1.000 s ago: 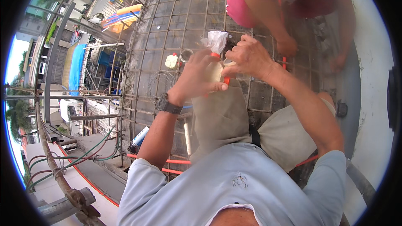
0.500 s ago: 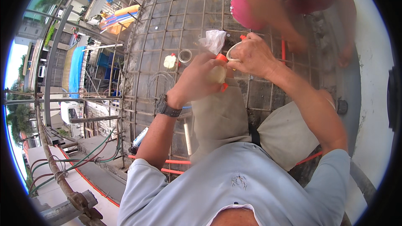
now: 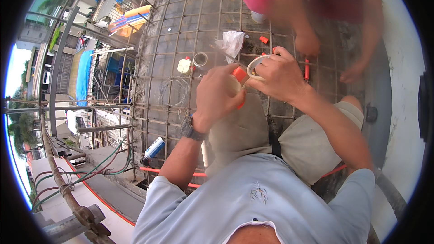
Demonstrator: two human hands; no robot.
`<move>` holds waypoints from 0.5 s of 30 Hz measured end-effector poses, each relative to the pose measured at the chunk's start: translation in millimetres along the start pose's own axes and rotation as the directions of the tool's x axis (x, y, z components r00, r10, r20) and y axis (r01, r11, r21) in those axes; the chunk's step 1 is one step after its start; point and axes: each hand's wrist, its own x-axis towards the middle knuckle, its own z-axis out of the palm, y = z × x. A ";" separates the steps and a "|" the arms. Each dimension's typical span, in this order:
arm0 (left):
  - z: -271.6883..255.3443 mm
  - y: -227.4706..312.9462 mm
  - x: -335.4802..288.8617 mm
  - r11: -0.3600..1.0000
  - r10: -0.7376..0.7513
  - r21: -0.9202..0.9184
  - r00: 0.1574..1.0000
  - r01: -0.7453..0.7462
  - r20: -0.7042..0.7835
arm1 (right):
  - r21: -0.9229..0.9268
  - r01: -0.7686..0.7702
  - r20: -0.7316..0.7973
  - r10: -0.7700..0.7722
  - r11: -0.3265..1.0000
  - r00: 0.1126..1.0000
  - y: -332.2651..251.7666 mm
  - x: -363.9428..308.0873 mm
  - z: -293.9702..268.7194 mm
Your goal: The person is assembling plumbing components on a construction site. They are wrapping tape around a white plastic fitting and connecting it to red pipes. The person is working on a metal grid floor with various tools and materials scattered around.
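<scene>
A slack pinch could drop the tape roll (image 3: 251, 68) the right hand (image 3: 285, 74) clamps just right of the fingertips of the left hand (image 3: 216, 91), closed round an orange fitting (image 3: 239, 73).

No lettering can be read; the markings on the blue-and-white bottle (image 3: 154, 148) are too small to make out

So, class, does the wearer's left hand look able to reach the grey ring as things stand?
Probably yes: nothing visible covers the grey ring near the left hand, though that hand holds an orange-ended piece.
</scene>
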 end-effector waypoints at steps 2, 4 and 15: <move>-4.1 2.2 1.4 0.998 0.060 -0.018 0.997 -0.059 0.051 | 0.005 -0.009 0.079 0.009 1.000 0.997 0.1 -3.2 -9.8; -4.4 3.6 5.9 0.991 0.135 -0.006 0.988 -0.135 0.077 | -0.027 -0.026 0.190 0.030 0.999 0.981 -0.5 -6.1 -17.3; 3.1 -3.8 10.7 0.970 0.236 0.038 0.967 -0.241 0.100 | -0.255 0.178 -0.062 -0.200 0.950 0.978 6.5 -8.8 -6.2</move>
